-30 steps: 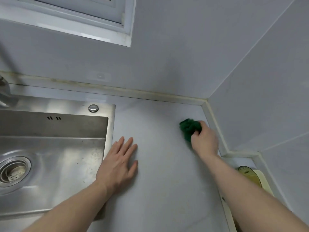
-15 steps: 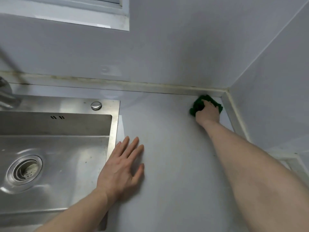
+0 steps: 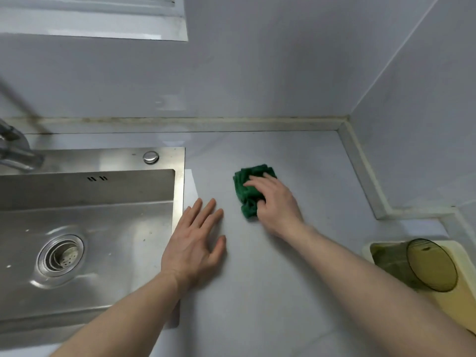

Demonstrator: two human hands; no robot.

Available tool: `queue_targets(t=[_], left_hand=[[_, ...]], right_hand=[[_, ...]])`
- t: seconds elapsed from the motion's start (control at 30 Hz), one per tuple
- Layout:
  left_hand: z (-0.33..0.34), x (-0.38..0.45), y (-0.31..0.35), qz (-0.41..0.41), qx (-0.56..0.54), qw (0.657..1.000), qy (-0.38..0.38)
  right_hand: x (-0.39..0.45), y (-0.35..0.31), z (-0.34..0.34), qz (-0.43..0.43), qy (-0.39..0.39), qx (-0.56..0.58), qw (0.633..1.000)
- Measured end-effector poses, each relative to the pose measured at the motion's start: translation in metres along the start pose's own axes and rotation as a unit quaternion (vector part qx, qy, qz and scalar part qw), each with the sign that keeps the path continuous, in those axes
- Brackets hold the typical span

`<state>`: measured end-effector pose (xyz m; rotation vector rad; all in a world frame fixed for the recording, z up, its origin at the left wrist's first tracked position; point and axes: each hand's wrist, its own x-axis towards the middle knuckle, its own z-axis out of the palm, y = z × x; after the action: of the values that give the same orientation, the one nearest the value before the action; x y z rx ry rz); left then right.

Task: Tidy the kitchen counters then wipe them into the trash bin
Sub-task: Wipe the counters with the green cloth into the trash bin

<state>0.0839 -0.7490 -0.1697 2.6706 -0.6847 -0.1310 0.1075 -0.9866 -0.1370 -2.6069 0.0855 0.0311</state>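
Fingers of the right hand [image 3: 277, 203] press the green cloth [image 3: 248, 191]; left hand [image 3: 194, 243] lies flat.

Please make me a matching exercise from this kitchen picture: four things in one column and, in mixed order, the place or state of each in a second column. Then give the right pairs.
Things:
1. crumpled green cloth
2. left hand
3. stainless steel sink
4. translucent olive-green plastic cup

Places or states:
A. lying on its side in a pale yellow tray
B. set into the grey counter, left of both hands
C. flat on the counter, fingers spread, holding nothing
D. pressed on the counter under the right hand

Pairs: 1-D, 2-C, 3-B, 4-A
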Motion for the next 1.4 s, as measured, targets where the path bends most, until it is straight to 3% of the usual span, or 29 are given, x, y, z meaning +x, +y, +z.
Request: queue_targets(t=[0.13,0.27,0.37,0.47,0.53,0.6,0.9,1.17,1.4], left_hand=[[-0.003,-0.001,0.003,-0.007,-0.012,1.0,0.004],[-0.003,-0.002,0.003,-0.01,-0.019,1.0,0.012],[-0.003,-0.001,0.003,-0.01,-0.024,0.999,0.019],[-0.001,-0.002,0.004,-0.012,-0.024,0.999,0.02],[0.0,-0.003,0.005,-0.013,-0.022,0.999,0.022],[-0.001,-0.003,0.005,-0.013,-0.025,0.999,0.025],[0.0,-0.003,0.002,-0.005,-0.022,0.999,0.026],[-0.003,-0.004,0.006,-0.008,-0.027,0.999,0.019],[-0.003,-0.003,0.006,-0.007,-0.025,0.999,0.023]], right_hand=[[-0.054,-0.012,-0.007,-0.007,-0.003,-0.006,1.0],[-0.04,0.006,-0.056,0.09,0.096,0.035,0.991],[-0.009,0.037,-0.104,0.138,0.145,-0.008,0.98],[0.011,0.078,-0.13,0.219,0.088,-0.056,0.97],[0.01,0.098,-0.122,0.278,-0.005,-0.065,0.958],[0.0,0.109,-0.1,0.299,-0.043,-0.063,0.951],[-0.081,0.065,-0.046,0.239,-0.023,-0.082,0.967],[-0.148,-0.001,0.009,0.176,0.091,-0.011,0.98],[-0.092,0.003,-0.039,0.179,0.234,0.153,0.943]])
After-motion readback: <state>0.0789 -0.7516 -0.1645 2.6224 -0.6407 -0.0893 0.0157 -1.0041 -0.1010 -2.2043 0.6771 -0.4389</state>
